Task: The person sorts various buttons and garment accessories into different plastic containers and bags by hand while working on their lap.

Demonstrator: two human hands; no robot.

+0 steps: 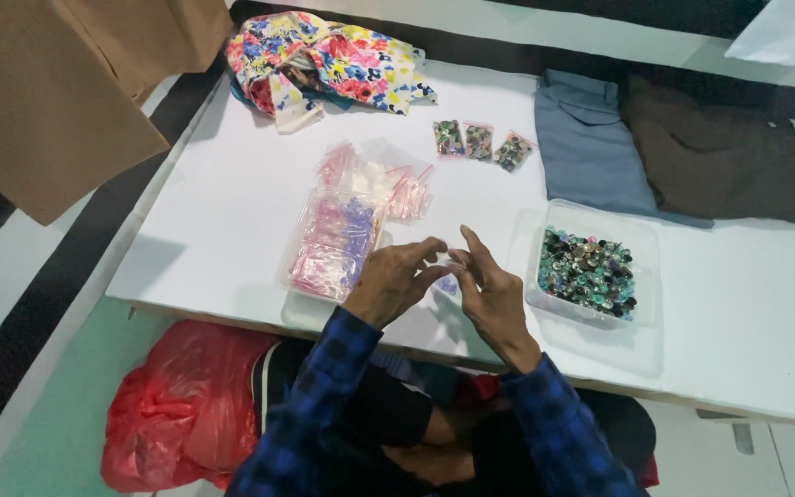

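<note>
My left hand and my right hand meet over the near edge of the white table, fingertips pinching a small clear plastic bag between them. Left of my hands lies a clear tray of small zip bags with pink strips, and more loose bags sit behind it. On the right of my hands stands a clear plastic box of mixed buttons, dark, green and silver. Three small filled bags lie further back.
A floral cloth is bunched at the far left of the table. Folded blue and brown garments lie at the far right. A red plastic bag sits on the floor by my knee. Tan fabric hangs at upper left.
</note>
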